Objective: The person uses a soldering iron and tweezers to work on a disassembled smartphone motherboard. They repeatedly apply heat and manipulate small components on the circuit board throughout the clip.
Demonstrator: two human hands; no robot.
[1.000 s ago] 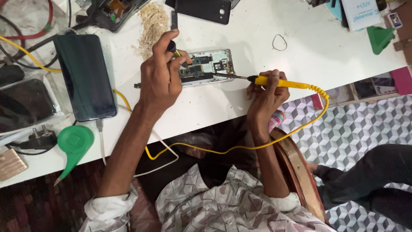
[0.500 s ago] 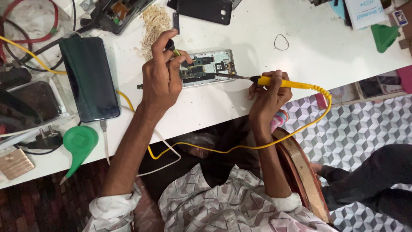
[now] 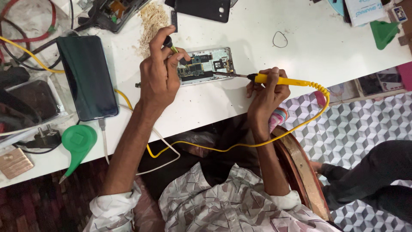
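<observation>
The opened phone (image 3: 206,65) lies on the white tabletop (image 3: 257,25). A yellow soldering iron (image 3: 279,80) is gripped by the right hand (image 3: 266,92), a small tool pinched by the left hand (image 3: 159,71). The tip is best kept steady and light on the board.

soldering iron (image 3: 281,80): yellow | table (image 3: 300,56): white | squeeze bottle (image 3: 78,141): green | shirt (image 3: 223,206): patterned grey-white

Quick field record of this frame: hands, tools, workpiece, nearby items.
left hand: pinches a small dark tool over the opened phone
right hand: grips yellow soldering iron, tip at phone's right end
workpiece: phone with back off, circuit board exposed, on white table
nearby: dark smartphone to the left; green spouted bottle near table edge
</observation>
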